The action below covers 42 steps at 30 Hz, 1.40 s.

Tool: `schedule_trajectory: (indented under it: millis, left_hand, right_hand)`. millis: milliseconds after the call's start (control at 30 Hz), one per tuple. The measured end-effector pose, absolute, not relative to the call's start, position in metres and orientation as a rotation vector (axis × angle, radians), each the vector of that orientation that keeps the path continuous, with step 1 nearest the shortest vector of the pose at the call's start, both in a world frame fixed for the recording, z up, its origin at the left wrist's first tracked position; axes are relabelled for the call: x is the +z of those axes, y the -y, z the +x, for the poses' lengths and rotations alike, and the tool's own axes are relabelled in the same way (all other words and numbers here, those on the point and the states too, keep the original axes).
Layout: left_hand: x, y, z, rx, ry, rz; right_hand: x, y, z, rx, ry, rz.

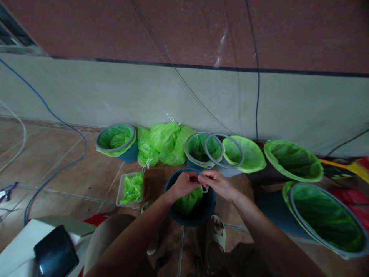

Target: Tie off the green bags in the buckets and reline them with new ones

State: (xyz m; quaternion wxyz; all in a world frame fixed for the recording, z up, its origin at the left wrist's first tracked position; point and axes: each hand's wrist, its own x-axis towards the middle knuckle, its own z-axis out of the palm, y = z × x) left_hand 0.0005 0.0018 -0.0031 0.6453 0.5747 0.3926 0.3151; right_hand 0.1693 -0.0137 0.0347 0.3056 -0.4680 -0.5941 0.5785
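Note:
My left hand (184, 185) and my right hand (216, 183) meet above a dark blue trash bin (170, 215), fingers pinched together. Between the fingertips runs a thin white drawstring (205, 189), and a short loop of it dangles under my right hand. A bright green plastic bag (188, 202) lies bunched inside the bin, just below the hands. My fingers hide part of the string, so where it joins the bag cannot be made out.
Tied green bags (164, 140) lean against the wall beside a lined bin (127, 152). A white tray (118, 196) of green plastic sits at left. A loose grey ring (242, 154) rests across bins; more lined bins (305, 221) stand right. A blue cable (57, 169) crosses the floor.

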Motion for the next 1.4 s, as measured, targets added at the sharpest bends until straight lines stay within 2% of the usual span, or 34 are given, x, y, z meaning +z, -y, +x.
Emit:
schedule_trajectory:
  millis: [167,300,467,733,867,1033,1267,1400]
  left_hand:
    - [-0.001,0.0,0.0,0.632,-0.802,1.363]
    - [0.0,-0.002,-0.002,0.681,-0.869,1.286]
    - [0.001,-0.004,-0.004,0.713,-0.958,1.174]
    - [0.002,-0.004,-0.006,0.808,-1.113,0.915]
    - [0.001,-0.007,-0.01,0.855,-1.13,1.17]
    - [0.001,-0.006,-0.009,0.84,-1.116,1.706]
    - [0.008,0.005,-0.006,0.976,-1.031,1.9]
    - [0.001,0.005,-0.005,1.04,-1.127,1.768]
  right_hand:
    - [0.034,0.014,0.167,1.558,1.348,-1.24]
    - [0.023,0.013,0.167,1.613,1.102,-1.427]
    - [0.01,0.012,0.169,1.633,1.295,-1.484]
    - [0.021,0.012,0.17,1.622,1.413,-1.573]
    - [0.013,0.012,0.174,1.594,1.517,-1.517]
    - [-0.003,0.008,0.178,1.317,1.606,-1.573]
    - [0.003,0.01,0.162,1.536,1.451,-1.396]
    - [0.017,0.013,0.159,1.604,1.419,-1.408]
